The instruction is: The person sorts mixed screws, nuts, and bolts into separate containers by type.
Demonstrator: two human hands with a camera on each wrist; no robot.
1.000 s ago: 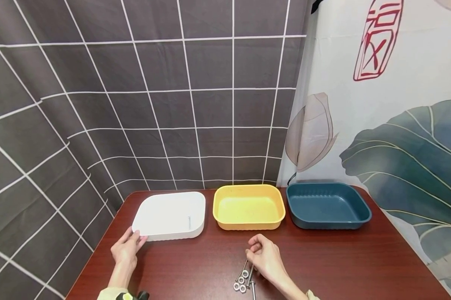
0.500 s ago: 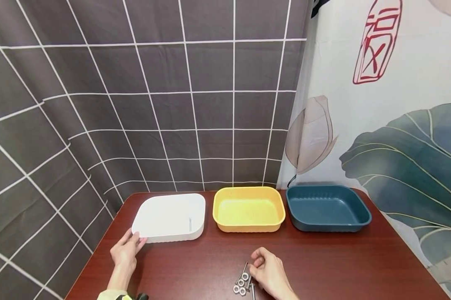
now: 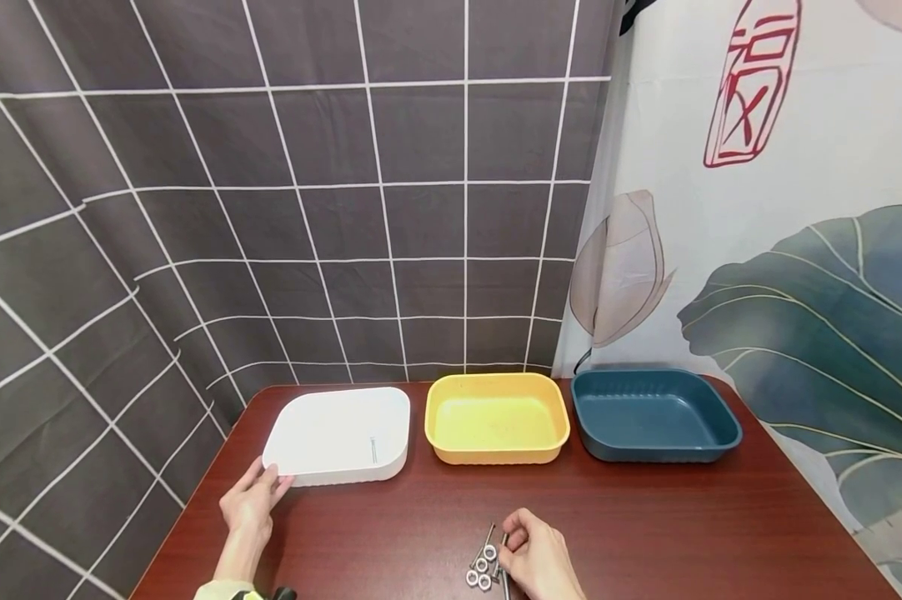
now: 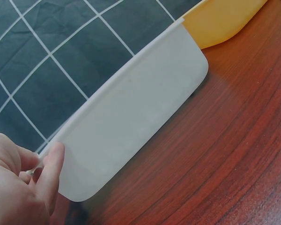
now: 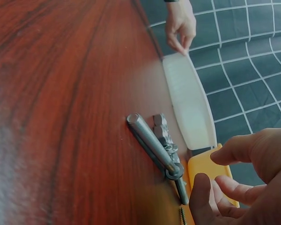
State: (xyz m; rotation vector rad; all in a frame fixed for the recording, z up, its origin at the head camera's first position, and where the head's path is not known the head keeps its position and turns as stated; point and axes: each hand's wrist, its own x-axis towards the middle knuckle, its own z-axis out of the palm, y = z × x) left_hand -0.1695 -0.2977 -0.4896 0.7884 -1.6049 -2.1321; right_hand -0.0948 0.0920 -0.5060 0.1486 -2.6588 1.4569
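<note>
In the head view, my left hand (image 3: pixel 248 504) pinches the near left corner of a white plastic tray (image 3: pixel 331 429). A single bolt (image 3: pixel 373 450) lies inside that tray. My right hand (image 3: pixel 539 560) is low over the table beside a small pile of metal bolts (image 3: pixel 483 546) and nuts (image 3: pixel 483 565). In the right wrist view, its thumb and fingers are loosely bent and apart, with nothing between them. Close to those fingertips lies a thick bolt (image 5: pixel 152 143) among the pile. The left wrist view shows fingers on the white tray's rim.
A yellow tray (image 3: pixel 498 414) stands to the right of the white one, and a dark blue tray (image 3: pixel 657 417) beyond it. All stand along the back of a reddish-brown table (image 3: pixel 391 533). A grey checked curtain (image 3: pixel 421 217) hangs behind.
My right hand has come slightly back toward the near edge, over the bolts. The bolt in the white tray has shifted a little to the left. My left hand stays at the tray corner.
</note>
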